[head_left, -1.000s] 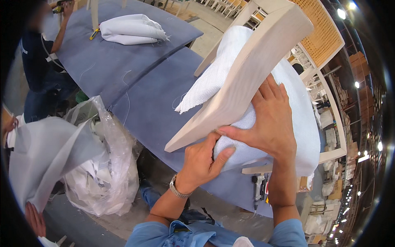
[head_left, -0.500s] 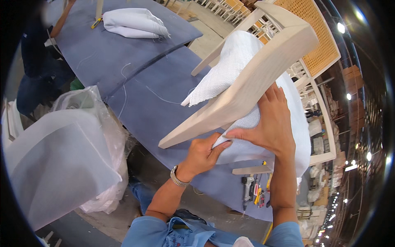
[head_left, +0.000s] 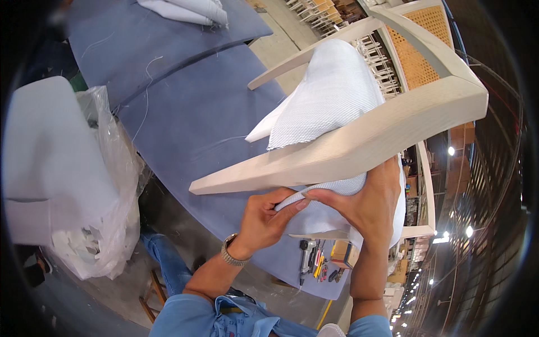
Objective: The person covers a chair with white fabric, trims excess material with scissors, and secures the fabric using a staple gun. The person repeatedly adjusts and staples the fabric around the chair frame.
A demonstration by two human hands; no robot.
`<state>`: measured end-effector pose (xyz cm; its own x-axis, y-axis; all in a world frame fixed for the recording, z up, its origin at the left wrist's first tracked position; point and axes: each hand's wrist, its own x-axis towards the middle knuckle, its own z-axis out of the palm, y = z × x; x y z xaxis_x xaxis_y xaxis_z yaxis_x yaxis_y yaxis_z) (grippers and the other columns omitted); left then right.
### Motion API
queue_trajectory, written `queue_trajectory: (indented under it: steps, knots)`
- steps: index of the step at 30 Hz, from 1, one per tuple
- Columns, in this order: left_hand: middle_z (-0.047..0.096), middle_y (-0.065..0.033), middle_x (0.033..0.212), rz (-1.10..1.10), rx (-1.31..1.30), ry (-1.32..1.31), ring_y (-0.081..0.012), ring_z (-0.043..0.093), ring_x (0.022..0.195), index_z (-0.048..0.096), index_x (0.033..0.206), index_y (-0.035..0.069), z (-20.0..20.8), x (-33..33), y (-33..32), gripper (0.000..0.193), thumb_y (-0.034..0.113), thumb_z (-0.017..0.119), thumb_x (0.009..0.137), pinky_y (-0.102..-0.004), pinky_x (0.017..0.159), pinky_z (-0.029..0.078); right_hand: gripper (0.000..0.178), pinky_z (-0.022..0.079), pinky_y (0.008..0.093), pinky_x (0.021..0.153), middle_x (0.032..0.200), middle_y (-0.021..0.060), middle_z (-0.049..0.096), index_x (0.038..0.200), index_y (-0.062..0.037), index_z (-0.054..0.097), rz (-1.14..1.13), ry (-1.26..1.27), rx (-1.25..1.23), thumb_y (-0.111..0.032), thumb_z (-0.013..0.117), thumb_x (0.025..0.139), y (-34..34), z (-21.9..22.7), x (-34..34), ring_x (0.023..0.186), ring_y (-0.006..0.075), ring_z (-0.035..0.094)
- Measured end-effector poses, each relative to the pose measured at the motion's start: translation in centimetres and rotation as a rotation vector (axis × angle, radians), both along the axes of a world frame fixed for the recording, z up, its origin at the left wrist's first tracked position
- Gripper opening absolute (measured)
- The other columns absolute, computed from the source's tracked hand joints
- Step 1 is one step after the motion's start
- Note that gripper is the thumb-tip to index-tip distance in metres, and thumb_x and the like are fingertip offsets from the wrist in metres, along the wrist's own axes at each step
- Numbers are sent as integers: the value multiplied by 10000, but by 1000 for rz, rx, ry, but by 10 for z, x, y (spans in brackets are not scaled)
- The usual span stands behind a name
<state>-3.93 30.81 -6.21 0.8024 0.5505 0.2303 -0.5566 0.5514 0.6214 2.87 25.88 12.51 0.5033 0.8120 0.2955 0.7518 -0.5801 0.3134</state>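
Note:
A pale wooden chair frame (head_left: 359, 147) is tipped over on the table, one thick leg slanting across the middle. White woven fabric (head_left: 339, 84) wraps its seat, with a frayed corner hanging loose between the legs. Below the thick leg, my left hand (head_left: 268, 222) pinches the folded edge of this fabric between thumb and fingers; a metal watch is on that wrist. Close beside it, my right hand (head_left: 368, 208) presses its thumb on the same fold. The right fingers reach up behind the wood and are partly hidden.
A blue-grey covered table (head_left: 185, 123) bears loose threads and a bundle of white cloth (head_left: 188, 11). Near its front edge lie a power tool (head_left: 306, 259), several hand tools and a small box (head_left: 343, 254). Plastic-wrapped white cushioning (head_left: 56, 146) stands left. Cane-backed chairs (head_left: 421, 48) are behind.
The chair has turned, its thick leg now lying flatter with its tip further left. My hands keep hold of the fabric fold. The view has shifted, and the person at far left is mostly out of sight.

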Motion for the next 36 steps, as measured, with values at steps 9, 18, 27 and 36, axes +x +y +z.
queue_trajectory:
  steps: [9, 18, 27, 36]
  knots:
    - [710, -79, 1067, -253, -585, -182, -87, 638, 905, 680, 1189, -37, -5, 8, -23, 264, 129, 651, 986, -231, 767, 533, 954, 431, 516, 1001, 1193, 205, 622, 1236, -20, 617, 9, -34, 58, -521, 943, 493, 0, -8, 2, 1168, 453, 539]
    - [705, -81, 1117, -116, -564, -295, -107, 642, 969, 656, 1219, -39, -17, 29, -37, 273, 95, 643, 982, -257, 809, 545, 970, 422, 543, 995, 1251, 215, 583, 1233, -12, 615, 0, -65, 11, -571, 921, 502, -3, -6, 0, 1195, 466, 510]
    - [668, -49, 1193, -164, -556, -296, -175, 628, 1068, 641, 1212, 50, -61, 78, -50, 271, 99, 668, 947, -350, 914, 522, 1105, 371, 605, 1019, 1381, 220, 507, 1339, 9, 541, 52, -84, 12, -662, 859, 520, -5, -5, 6, 1292, 470, 448]
    - [655, -46, 1218, -352, -530, -169, -186, 620, 1101, 622, 1235, 65, -75, 153, -13, 283, 137, 651, 963, -374, 934, 518, 1208, 291, 659, 1080, 1586, 203, 328, 1497, -21, 408, 15, -128, -18, -724, 759, 580, -14, -3, 5, 1410, 446, 364]
